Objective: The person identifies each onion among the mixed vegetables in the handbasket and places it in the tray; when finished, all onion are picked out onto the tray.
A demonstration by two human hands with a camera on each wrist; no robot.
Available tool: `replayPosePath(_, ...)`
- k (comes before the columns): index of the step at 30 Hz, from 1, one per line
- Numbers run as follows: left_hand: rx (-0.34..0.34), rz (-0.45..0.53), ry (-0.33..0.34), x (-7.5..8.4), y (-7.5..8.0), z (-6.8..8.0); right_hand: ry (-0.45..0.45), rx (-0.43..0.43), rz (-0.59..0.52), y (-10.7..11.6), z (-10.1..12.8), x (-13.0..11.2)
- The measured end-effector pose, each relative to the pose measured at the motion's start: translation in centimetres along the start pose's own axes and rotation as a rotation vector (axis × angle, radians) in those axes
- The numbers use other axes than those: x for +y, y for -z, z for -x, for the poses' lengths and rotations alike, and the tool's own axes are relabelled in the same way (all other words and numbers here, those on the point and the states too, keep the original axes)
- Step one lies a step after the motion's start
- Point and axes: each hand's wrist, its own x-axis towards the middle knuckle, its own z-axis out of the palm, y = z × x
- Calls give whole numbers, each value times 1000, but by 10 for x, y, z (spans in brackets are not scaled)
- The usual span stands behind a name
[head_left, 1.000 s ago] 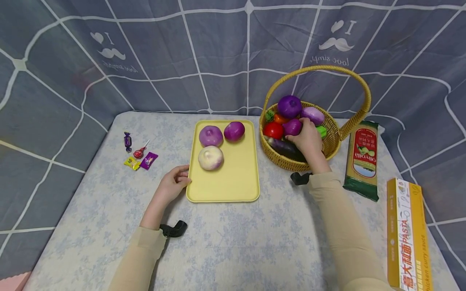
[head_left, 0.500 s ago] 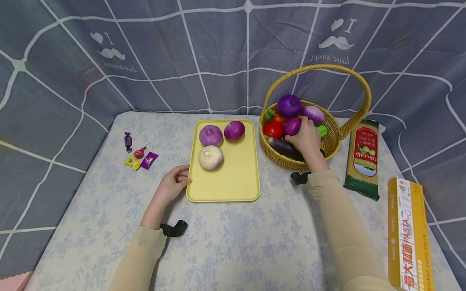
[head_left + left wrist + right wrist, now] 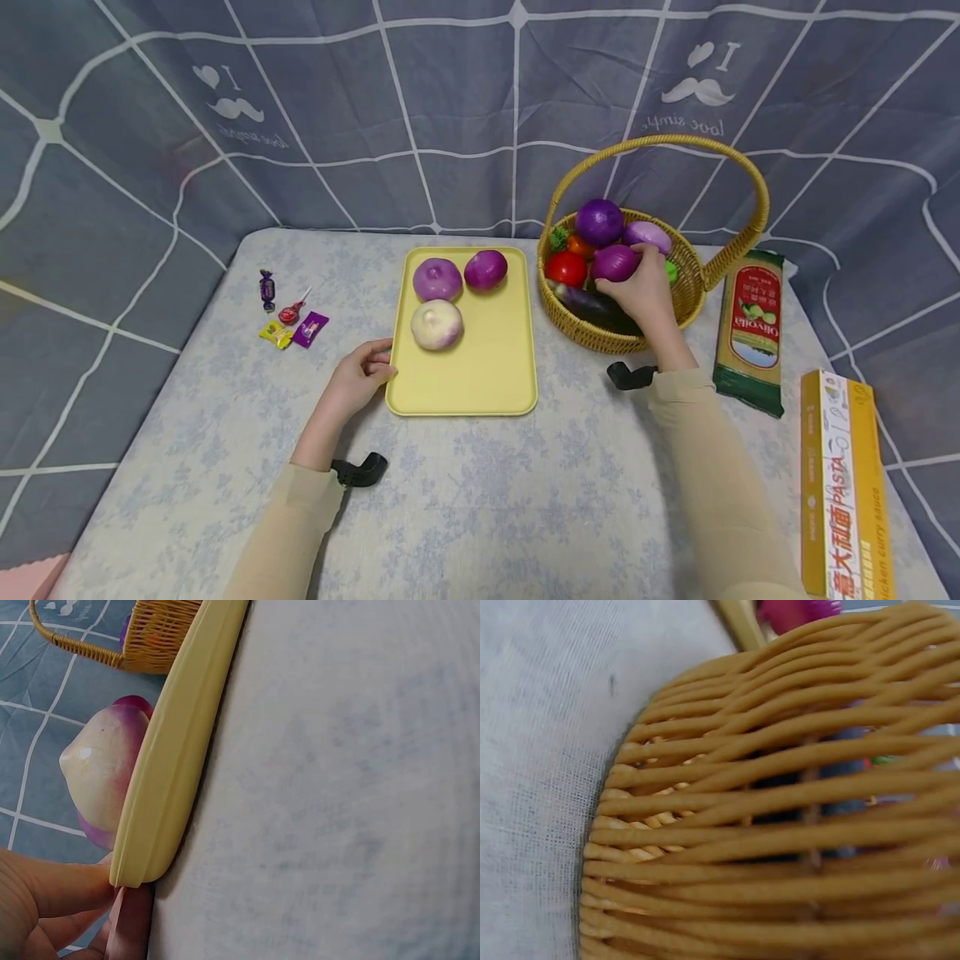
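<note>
My left hand pinches the left edge of a yellow tray, thumb and fingers at its rim in the left wrist view. On the tray lie two purple onions, one flat and round and one smaller, and a white-and-purple turnip. My right hand grips a purple onion at the wicker basket. Around that onion are a tomato, an eggplant, a dark purple round vegetable and a pale purple one. Basket weave hides the hand in the right wrist view.
The basket's tall handle arches over the vegetables. To its right lie a green-ended pasta packet and a yellow-and-white pasta box. Several wrapped candies and a lollipop lie at the left. A grey curtain hangs behind.
The right hand and the onion in it have shifted slightly right, and the onion shows larger, clearer of the vegetables around it. The left hand stays at the tray's edge.
</note>
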Motion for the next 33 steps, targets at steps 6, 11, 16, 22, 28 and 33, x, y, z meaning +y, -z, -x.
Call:
replayPosePath(6, -4, -8, 0, 0, -1, 0, -84, 4, -157, 12, 16, 0)
replayPosePath(11, -4, -5, 7, 0, -1, 0, -135, -6, -318, 16, 28, -5)
replayPosePath(16, 1, -5, 5, -1, -1, 0, -112, -65, -524, 17, 44, -19)
replayPosePath(22, 1, 3, 7, -1, -1, -1, -33, -191, -668, -2, 61, -36)
replayPosePath(28, 0, 13, 16, 0, -1, -1, 37, -276, -722, -35, 70, -49)
replayPosePath(33, -3, 9, -2, 0, 0, 0, 53, -319, -748, -62, 78, -60)
